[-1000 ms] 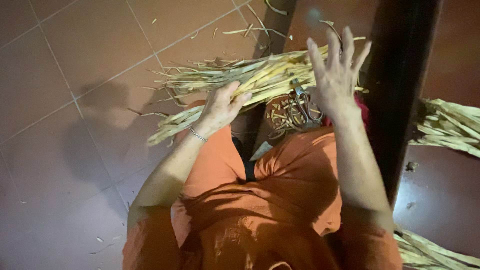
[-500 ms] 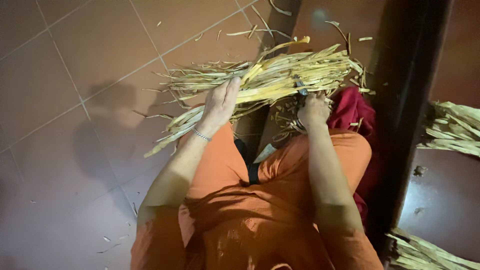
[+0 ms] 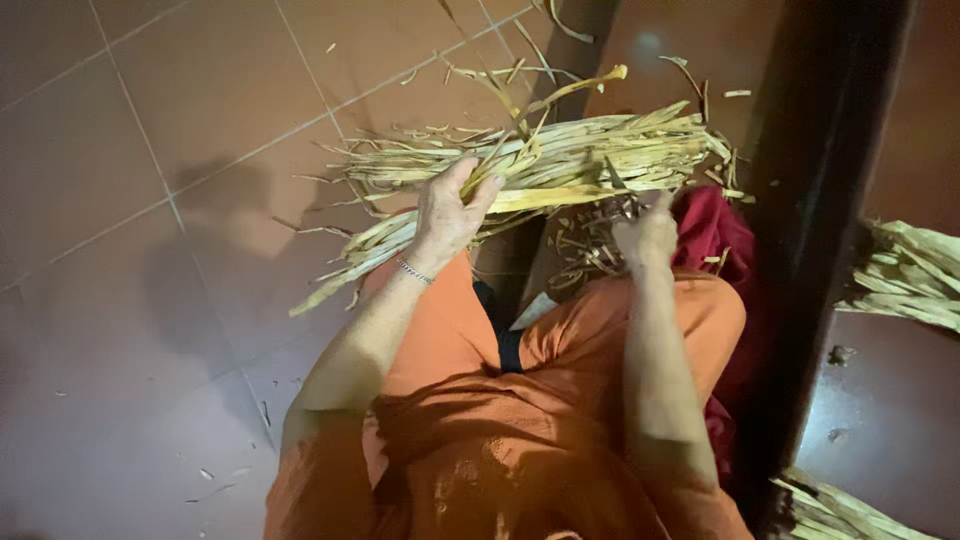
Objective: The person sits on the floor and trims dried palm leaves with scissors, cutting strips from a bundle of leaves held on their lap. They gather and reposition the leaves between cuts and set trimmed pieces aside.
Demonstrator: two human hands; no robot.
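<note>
A: Looking down from the head camera, what sits at the centre of the frame?

B: A bundle [image 3: 560, 165] of dry, pale yellow leaf strips lies crosswise over the person's lap, running from centre left up to the upper right. It rests across the orange-clad knees, which seems to keep it off the floor [image 3: 150, 150] and within reach of both hands.

A: What is the left hand doing?

B: The left hand [image 3: 447, 213] lies on the bundle just left of centre. Its fingers [image 3: 462, 180] are spread a little and curl over the strips, pressing them down rather than closing into a fist. A thin bracelet [image 3: 412, 270] circles the wrist. The hold looks meant to steady the loose strips so they do not slide.

A: And the right hand?

B: The right hand [image 3: 645, 235] is right of centre, just under the bundle's lower edge. Its fingers are curled together in a tight fist, with thin curled strips [image 3: 590, 250] showing beside it. Whether it pinches those strips or some small thing, I cannot tell; the back of the hand hides the grip.

A: What else is around?

B: Reddish floor tiles fill the left half, dotted with small scraps. A dark upright post [image 3: 820, 230] crosses the right side. A red cloth [image 3: 715, 235] shows beside the right knee. More strips lie in a pile [image 3: 905, 275] at the far right edge.
</note>
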